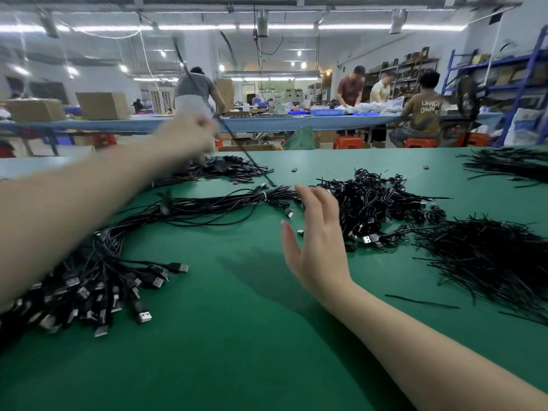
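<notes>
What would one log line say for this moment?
left hand: grips black cable | right hand: open, above green table

Long strip lights [275, 26] on the ceiling, high above and behind the green table [237, 336], give bright, cool, even light. They glare white and wash out the ceiling around them. On the table, the right hand [318, 241] throws a soft, faint shadow to its left. Above the table's far edge, the left hand [189, 134] and the cable [240, 143] it holds are smeared by blur. The hall beyond the table looks soft, and straight lines bow toward the frame's edges.
</notes>
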Demonstrator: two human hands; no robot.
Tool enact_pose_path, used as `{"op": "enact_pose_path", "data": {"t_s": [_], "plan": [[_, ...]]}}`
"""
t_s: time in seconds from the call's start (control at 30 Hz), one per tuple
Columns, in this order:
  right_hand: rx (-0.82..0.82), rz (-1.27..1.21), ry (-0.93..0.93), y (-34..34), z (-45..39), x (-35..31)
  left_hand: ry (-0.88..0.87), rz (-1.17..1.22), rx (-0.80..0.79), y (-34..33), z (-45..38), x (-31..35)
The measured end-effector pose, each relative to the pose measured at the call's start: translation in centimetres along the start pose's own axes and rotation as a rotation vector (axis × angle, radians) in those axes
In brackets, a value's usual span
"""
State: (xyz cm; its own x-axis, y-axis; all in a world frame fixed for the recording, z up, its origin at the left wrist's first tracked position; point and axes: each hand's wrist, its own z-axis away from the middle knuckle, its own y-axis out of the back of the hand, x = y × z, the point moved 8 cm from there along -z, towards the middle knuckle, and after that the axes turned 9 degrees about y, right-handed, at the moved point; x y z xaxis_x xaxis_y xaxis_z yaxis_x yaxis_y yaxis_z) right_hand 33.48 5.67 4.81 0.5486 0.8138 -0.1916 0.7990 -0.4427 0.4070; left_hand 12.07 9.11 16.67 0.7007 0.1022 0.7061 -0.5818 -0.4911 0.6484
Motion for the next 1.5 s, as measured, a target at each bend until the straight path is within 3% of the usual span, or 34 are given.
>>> {"op": "enact_pose_path", "data": {"t_s": [0.07,0.2,0.23,0.3,0.4,0.47,0.63,0.77,0.9,1.07,1.1,1.27,1.5], "plan": [[0.154,0.051,0.167,1.6,-0.6,-2.0,0.051,0.036,-0.157,-5.7,1.7,-0.2],[0.025,0.042,0.299,0.4,-0.6,-3.4,-0.086,-0.043,-0.409,-14.1,6.4,0.7],[-0.029,0.026,0.279,0.0,-0.5,-3.0,-0.103,-0.034,-0.438,-15.0,6.7,0.7],[-0.098,-0.021,0.165,-0.1,-0.4,-1.2,0.065,0.096,-0.522,-16.6,7.4,-0.1],[-0.217,-0.059,-0.054,-1.0,0.3,1.9,-0.073,-0.058,-0.533,-16.3,6.9,0.0],[-0.294,0.046,-0.119,-2.0,0.9,3.4,-0.149,-0.125,-0.558,-15.2,6.6,-0.2],[-0.2,0.269,-0.093,-1.1,0.0,4.1,-0.196,-0.295,-0.675,-13.2,5.8,-2.2],[-0.113,0.188,0.001,0.7,-1.4,3.4,-0.186,-0.025,-0.645,-10.4,4.4,-2.4],[-0.082,0.085,-0.096,1.7,-1.9,3.9,-0.05,0.298,-0.614,-8.0,3.4,-3.2],[-0.044,-0.133,-0.212,1.6,-2.5,3.4,0.315,1.338,-0.571,-8.5,3.3,-2.3],[-0.035,-0.189,-0.231,1.3,-2.6,3.0,0.351,1.431,-0.563,-9.2,3.6,-1.9],[-0.096,-0.311,-0.24,-0.1,-2.5,1.8,0.254,1.043,-0.694,-12.1,5.5,-0.1],[-0.32,-0.221,-0.041,-1.4,-1.9,0.8,0.176,1.141,-0.605,-9.0,5.2,1.3]]}}
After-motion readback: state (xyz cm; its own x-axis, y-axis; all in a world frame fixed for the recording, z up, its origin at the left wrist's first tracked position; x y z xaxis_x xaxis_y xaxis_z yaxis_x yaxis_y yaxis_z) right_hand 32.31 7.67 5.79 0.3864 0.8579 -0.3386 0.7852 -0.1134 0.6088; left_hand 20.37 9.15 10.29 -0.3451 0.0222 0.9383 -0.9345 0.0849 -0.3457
